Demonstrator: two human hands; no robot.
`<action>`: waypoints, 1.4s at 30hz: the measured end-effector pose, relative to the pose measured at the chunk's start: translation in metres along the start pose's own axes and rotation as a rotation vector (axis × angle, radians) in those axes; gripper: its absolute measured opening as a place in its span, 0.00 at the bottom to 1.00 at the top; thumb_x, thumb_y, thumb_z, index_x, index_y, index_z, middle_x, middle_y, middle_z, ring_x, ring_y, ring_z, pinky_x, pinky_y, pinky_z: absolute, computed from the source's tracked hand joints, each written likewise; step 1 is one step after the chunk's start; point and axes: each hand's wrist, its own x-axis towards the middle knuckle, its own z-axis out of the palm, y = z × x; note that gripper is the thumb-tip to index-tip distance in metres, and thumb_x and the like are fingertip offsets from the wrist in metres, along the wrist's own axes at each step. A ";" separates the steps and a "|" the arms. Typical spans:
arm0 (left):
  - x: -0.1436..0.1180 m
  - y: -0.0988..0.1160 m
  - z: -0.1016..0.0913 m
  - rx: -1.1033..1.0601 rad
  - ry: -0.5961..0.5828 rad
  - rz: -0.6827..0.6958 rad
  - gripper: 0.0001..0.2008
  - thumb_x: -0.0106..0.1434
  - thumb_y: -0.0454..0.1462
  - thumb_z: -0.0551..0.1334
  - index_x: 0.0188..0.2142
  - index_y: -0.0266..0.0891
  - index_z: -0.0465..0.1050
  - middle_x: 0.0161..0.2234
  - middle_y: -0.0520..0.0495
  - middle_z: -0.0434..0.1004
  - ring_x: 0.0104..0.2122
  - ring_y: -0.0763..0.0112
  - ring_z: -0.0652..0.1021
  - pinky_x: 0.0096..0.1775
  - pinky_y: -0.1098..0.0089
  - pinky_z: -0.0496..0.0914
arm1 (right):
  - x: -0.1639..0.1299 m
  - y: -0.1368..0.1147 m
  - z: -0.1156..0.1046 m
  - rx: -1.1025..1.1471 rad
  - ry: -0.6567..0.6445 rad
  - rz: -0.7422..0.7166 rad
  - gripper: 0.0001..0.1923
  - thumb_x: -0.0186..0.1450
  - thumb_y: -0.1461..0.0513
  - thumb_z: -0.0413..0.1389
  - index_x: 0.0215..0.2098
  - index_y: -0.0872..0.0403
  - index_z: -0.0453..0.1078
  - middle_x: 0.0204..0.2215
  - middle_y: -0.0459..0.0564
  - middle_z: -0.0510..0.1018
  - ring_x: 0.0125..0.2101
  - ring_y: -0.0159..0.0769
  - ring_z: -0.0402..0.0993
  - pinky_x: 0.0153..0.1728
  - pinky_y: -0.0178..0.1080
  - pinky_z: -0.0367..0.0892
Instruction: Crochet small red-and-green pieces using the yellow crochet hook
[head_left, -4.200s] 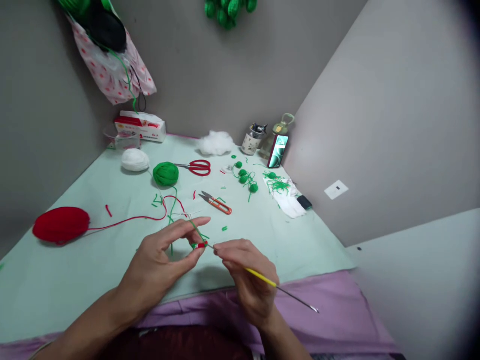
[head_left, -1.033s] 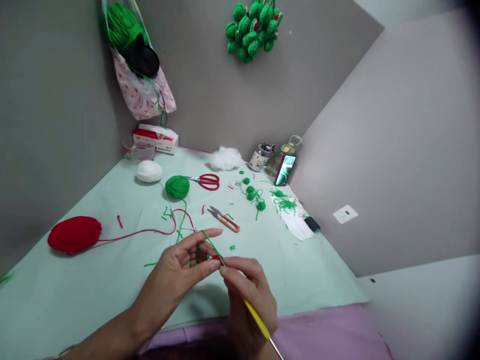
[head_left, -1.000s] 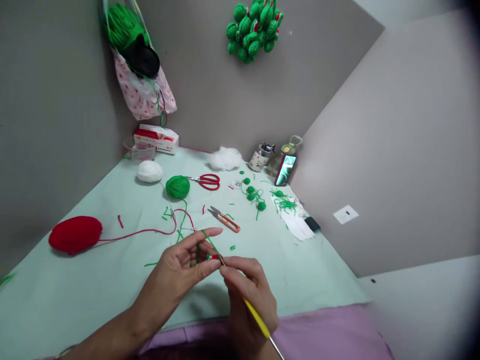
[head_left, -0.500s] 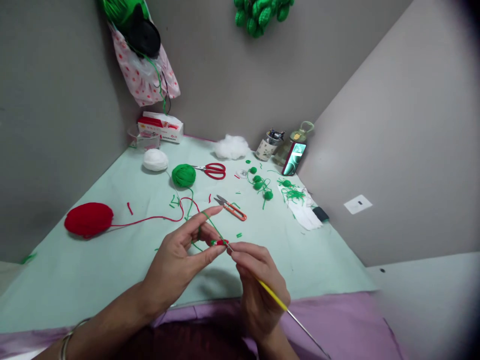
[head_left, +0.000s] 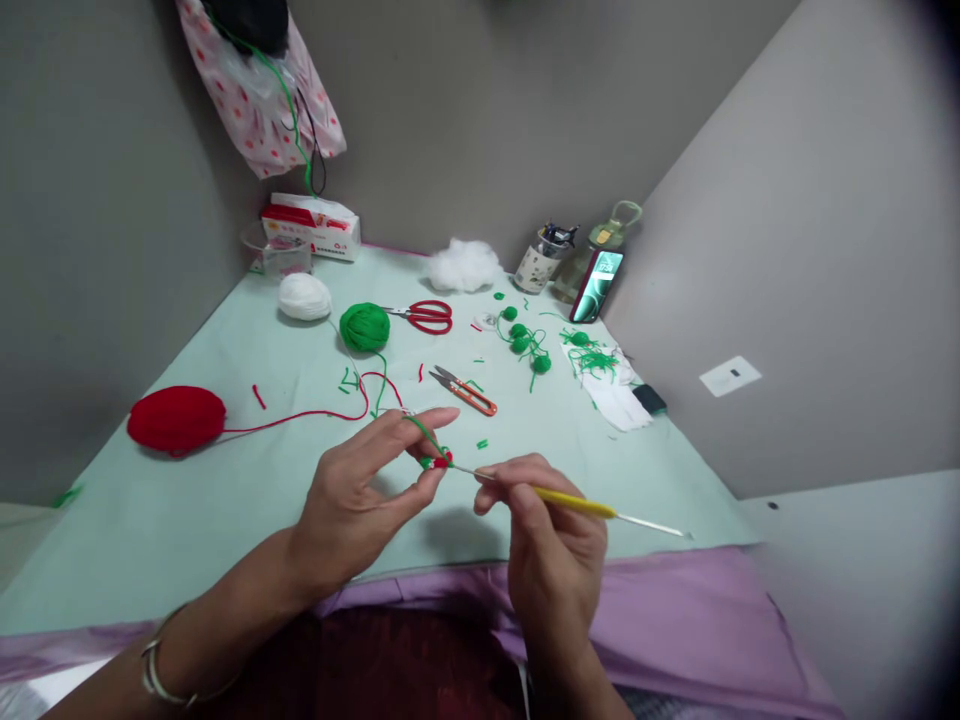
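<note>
A table (head_left: 187, 520) under a pale green cloth fills the corner. On it lie 1 red yarn ball (head_left: 176, 420) at the left, 1 white ball (head_left: 304, 297) and 1 green ball (head_left: 364, 327) farther back, red scissors (head_left: 424, 316), orange thread snips (head_left: 465, 390), white stuffing (head_left: 463, 266), a red-and-white box (head_left: 310, 226), small green crocheted balls (head_left: 525, 345) and a propped phone (head_left: 595, 286).

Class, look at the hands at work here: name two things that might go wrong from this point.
The crochet hook works right beside the left hand's fingertips pinching the small red-and-green piece; a slip might prick them. The green strand and red strand cross on the table and may tangle.
</note>
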 end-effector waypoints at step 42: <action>0.006 0.000 0.002 -0.705 -0.229 -0.629 0.19 0.64 0.41 0.71 0.55 0.48 0.80 0.37 0.51 0.78 0.39 0.70 0.73 0.44 0.70 0.66 | 0.016 0.007 0.011 0.256 0.136 0.280 0.07 0.65 0.57 0.66 0.34 0.52 0.82 0.27 0.46 0.84 0.23 0.29 0.78 0.30 0.34 0.75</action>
